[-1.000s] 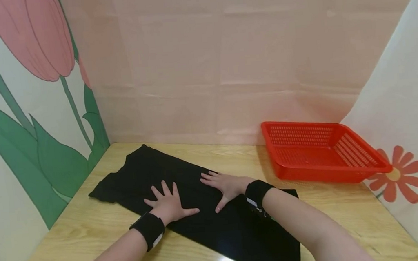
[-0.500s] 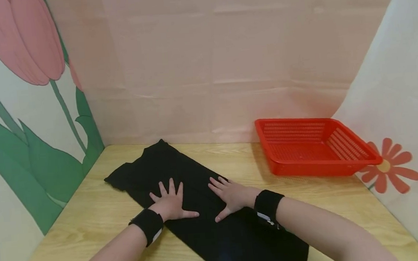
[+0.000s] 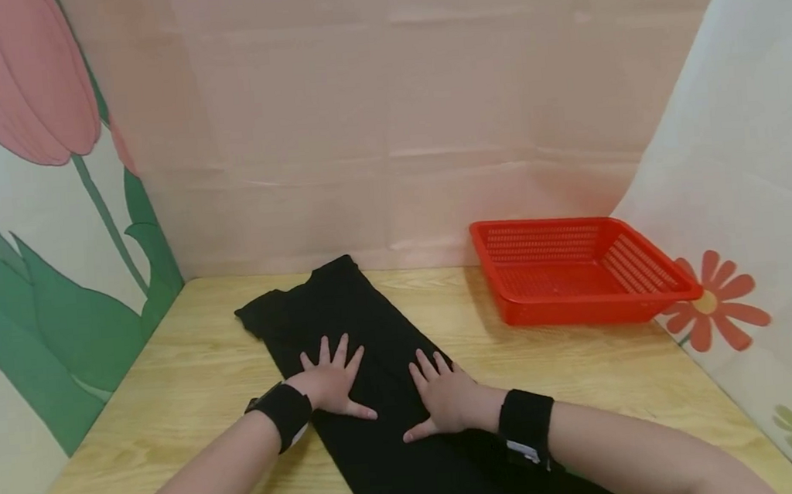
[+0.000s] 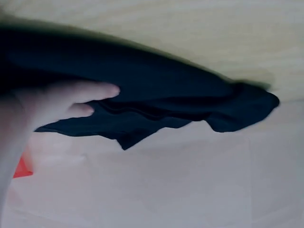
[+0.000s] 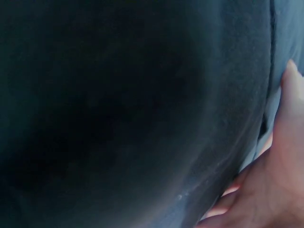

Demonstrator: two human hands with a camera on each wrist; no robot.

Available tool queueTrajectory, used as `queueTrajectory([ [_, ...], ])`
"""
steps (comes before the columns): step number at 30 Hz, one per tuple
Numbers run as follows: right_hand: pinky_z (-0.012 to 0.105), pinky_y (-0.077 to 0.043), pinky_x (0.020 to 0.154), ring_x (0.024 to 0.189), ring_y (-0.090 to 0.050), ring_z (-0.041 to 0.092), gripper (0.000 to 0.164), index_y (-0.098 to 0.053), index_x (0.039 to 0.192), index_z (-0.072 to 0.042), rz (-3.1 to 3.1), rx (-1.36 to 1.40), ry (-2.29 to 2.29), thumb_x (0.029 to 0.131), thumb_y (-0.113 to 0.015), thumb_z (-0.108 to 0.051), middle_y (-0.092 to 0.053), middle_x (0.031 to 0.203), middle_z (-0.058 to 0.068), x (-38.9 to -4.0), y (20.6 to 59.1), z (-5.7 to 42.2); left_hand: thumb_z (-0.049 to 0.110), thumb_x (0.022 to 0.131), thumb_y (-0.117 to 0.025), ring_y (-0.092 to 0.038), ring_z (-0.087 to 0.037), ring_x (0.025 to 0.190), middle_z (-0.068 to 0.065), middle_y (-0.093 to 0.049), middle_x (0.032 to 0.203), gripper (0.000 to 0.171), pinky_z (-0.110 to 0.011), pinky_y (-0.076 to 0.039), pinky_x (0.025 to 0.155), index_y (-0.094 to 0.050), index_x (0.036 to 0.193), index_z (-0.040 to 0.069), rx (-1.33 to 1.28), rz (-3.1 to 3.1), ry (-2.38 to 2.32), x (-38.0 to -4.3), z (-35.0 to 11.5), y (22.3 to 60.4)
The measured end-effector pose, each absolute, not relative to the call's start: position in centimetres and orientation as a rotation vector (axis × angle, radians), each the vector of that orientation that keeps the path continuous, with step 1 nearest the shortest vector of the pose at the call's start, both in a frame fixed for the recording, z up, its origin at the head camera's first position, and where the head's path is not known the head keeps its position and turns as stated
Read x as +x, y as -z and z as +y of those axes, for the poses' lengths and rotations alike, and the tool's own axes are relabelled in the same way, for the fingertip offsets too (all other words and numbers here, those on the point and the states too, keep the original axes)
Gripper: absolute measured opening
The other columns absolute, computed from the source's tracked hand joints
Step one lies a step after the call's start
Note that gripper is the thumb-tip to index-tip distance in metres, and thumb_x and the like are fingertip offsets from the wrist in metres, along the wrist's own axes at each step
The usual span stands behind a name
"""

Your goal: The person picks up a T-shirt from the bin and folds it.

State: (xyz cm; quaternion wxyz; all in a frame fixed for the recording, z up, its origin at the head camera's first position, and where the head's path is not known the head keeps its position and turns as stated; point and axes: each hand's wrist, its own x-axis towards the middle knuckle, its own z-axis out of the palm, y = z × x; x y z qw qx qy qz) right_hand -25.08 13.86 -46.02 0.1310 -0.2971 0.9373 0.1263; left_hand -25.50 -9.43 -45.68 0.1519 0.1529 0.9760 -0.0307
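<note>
A black garment (image 3: 327,310), folded into a long strip, lies on the table and runs from the back toward the near edge. It looks like a shirt, with uneven corners at its far end. My left hand (image 3: 337,379) rests flat on its left part with fingers spread. On the right part lies my right hand (image 3: 446,402), palm down, thumb pointing toward the left hand. In the left wrist view the left fingers (image 4: 97,90) lie on the dark cloth (image 4: 156,80). Dark fabric (image 5: 118,95) fills most of the right wrist view beside the right hand (image 5: 280,166).
A red plastic basket (image 3: 583,311) with slotted sides stands at the back right of the wooden table (image 3: 202,355). A pinkish sheet (image 3: 289,131) hangs behind the table. Flower-printed sheets line both sides.
The garment has swung clockwise, its far end moving to the right and its near end extending lower. Both hands have stayed flat on it, the right one shifting nearer. The view has shifted slightly.
</note>
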Motion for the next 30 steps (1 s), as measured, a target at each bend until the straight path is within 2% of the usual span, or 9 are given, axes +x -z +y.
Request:
queueTrajectory([
  [6, 0.058, -0.039, 0.100, 0.137, -0.032, 0.043, 0.122, -0.033, 0.153, -0.012, 2.772, -0.706, -0.463, 0.064, -0.035, -0.096, -0.025, 0.157, 0.017, -22.9, 45.7, 13.0, 0.089, 0.067, -0.052, 0.000, -0.050, 0.142, -0.015, 0.005, 0.162, 0.121, -0.073, -0.020, 0.102, -0.008, 0.158, 0.022, 0.563, 2.729, 0.223, -26.6, -8.9, 45.2],
  [10, 0.057, -0.042, 0.098, 0.136, -0.035, 0.041, 0.121, -0.037, 0.151, -0.015, 2.795, -0.592, -0.495, 0.062, -0.036, -0.097, -0.029, 0.156, 0.016, -21.8, 45.7, 12.5, 0.088, 0.066, -0.053, -0.002, -0.047, 0.144, -0.012, 0.004, 0.162, 0.120, -0.070, -0.020, 0.104, -0.009, 0.158, 0.024, 0.679, 2.727, 0.257, -27.2, -8.7, 45.2],
  [16, 0.054, -0.047, 0.093, 0.132, -0.042, 0.040, 0.118, -0.041, 0.149, -0.013, 2.781, -0.557, -0.441, 0.064, -0.037, -0.096, -0.035, 0.153, 0.016, -22.4, 44.6, 12.7, 0.085, 0.068, -0.056, -0.004, -0.045, 0.144, -0.011, 0.001, 0.163, 0.118, -0.068, -0.022, 0.105, -0.010, 0.158, 0.023, 0.835, 2.734, 0.240, -27.9, -8.4, 45.4],
  [18, 0.056, -0.042, 0.098, 0.134, -0.039, 0.040, 0.114, -0.040, 0.150, -0.012, 2.783, -0.647, -0.378, 0.069, -0.041, -0.092, -0.034, 0.153, 0.016, -23.7, 43.9, 13.2, 0.084, 0.069, -0.057, -0.005, -0.044, 0.145, -0.011, -0.001, 0.163, 0.118, -0.067, -0.022, 0.106, -0.011, 0.158, 0.022, 0.822, 2.763, 0.181, -27.9, -8.3, 45.5],
  [22, 0.061, -0.025, 0.108, 0.143, -0.022, 0.038, 0.106, -0.028, 0.154, -0.013, 2.750, -0.961, -0.214, 0.077, -0.053, -0.080, -0.019, 0.160, 0.012, -27.4, 42.9, 14.9, 0.081, 0.074, -0.057, -0.010, -0.045, 0.144, -0.015, -0.008, 0.162, 0.114, -0.064, -0.022, 0.108, -0.014, 0.158, 0.016, 0.660, 2.913, -0.012, -27.2, -7.6, 46.0],
  [26, 0.061, -0.014, 0.112, 0.147, -0.009, 0.035, 0.113, -0.017, 0.157, -0.013, 2.681, -1.230, -0.126, 0.074, -0.061, -0.076, -0.007, 0.163, 0.009, -30.9, 43.2, 16.4, 0.080, 0.076, -0.055, -0.015, -0.052, 0.140, -0.026, -0.013, 0.158, 0.114, -0.061, -0.025, 0.108, -0.018, 0.156, 0.007, 0.435, 3.074, -0.221, -26.0, -6.3, 46.6],
  [30, 0.063, -0.009, 0.111, 0.147, -0.006, 0.035, 0.119, -0.011, 0.158, -0.017, 2.656, -1.336, -0.162, 0.070, -0.054, -0.084, -0.003, 0.163, 0.008, -33.1, 44.6, 16.8, 0.082, 0.074, -0.055, -0.013, -0.057, 0.137, -0.031, -0.011, 0.156, 0.117, -0.061, -0.023, 0.109, -0.023, 0.154, 0.003, 0.293, 3.073, -0.312, -24.9, -5.4, 46.8],
])
